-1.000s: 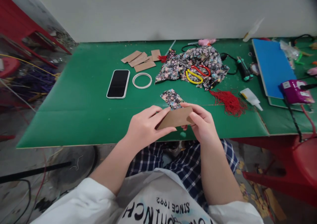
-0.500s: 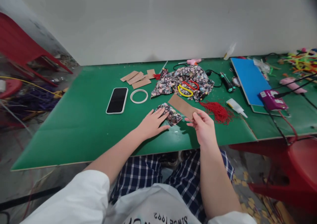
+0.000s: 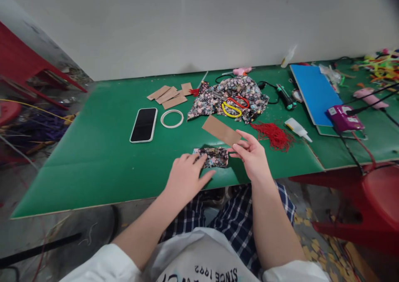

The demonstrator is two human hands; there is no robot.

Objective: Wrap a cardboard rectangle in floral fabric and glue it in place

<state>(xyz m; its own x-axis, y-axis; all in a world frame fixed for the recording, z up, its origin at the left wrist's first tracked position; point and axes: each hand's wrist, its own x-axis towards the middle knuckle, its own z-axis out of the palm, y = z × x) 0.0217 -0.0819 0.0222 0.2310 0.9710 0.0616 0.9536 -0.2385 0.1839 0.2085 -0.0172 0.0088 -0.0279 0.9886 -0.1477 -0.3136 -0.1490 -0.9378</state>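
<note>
Pinched between the thumb and fingers of my right hand (image 3: pixel 251 155) is a brown cardboard strip (image 3: pixel 221 131), held tilted above the table. My left hand (image 3: pixel 187 174) lies with spread fingers on the left part of a small dark floral fabric piece (image 3: pixel 215 157). That fabric lies flat near the table's front edge, just below the cardboard. Farther back is a larger crumpled floral cloth (image 3: pixel 205 101), with scissors (image 3: pixel 232 110) with red and yellow handles lying on it.
On the green table (image 3: pixel 93 149) lie a phone (image 3: pixel 144 125), white rings (image 3: pixel 172 119), cardboard pieces (image 3: pixel 174 100), red string (image 3: pixel 274 136), a glue bottle (image 3: pixel 297 129), a green-and-black cutter-like tool (image 3: pixel 286 97), a blue board (image 3: pixel 314 95), a purple box (image 3: pixel 345 118) and pink glue guns (image 3: pixel 242 71).
The small fabric has come nearer the table's front edge and turned level under my left hand. My right hand has shifted slightly left with the cardboard strip.
</note>
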